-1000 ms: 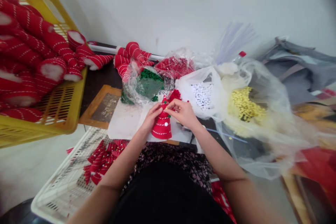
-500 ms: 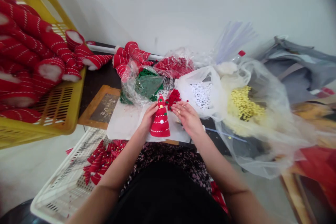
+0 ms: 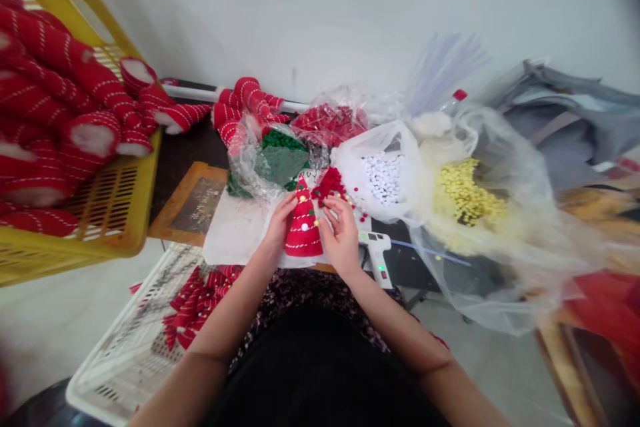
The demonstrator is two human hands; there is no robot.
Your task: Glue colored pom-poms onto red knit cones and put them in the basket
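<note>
My left hand (image 3: pixel 281 221) is closed on the left side of a red cone (image 3: pixel 303 240) with white stitched bands. Small green, yellow and white pompoms dot the front of this cone. At its right edge, my right hand (image 3: pixel 342 232) pinches a small yellow pompom (image 3: pixel 317 222) with thumb and fingers, against or very near the cone; contact is hard to make out. Just beyond the cone's tip lies a pile of red pompoms (image 3: pixel 330 181). A white glue gun (image 3: pixel 379 255) with a green light lies right of my right hand.
Bags of green pompoms (image 3: pixel 283 147), white pompoms (image 3: pixel 384 177) and yellow pompoms (image 3: pixel 467 193) stand along the table. A yellow crate (image 3: pixel 120 213) of stuffed red cones is at left. Below it sits a white basket (image 3: pixel 115 340) with decorated cones. Clear glue sticks (image 3: pixel 445 73) lean by the wall.
My right hand has moved left to the cone's right edge, bringing the yellow pompom with it. The glue gun and scattered pompoms have come into view. My left hand keeps its hold.
</note>
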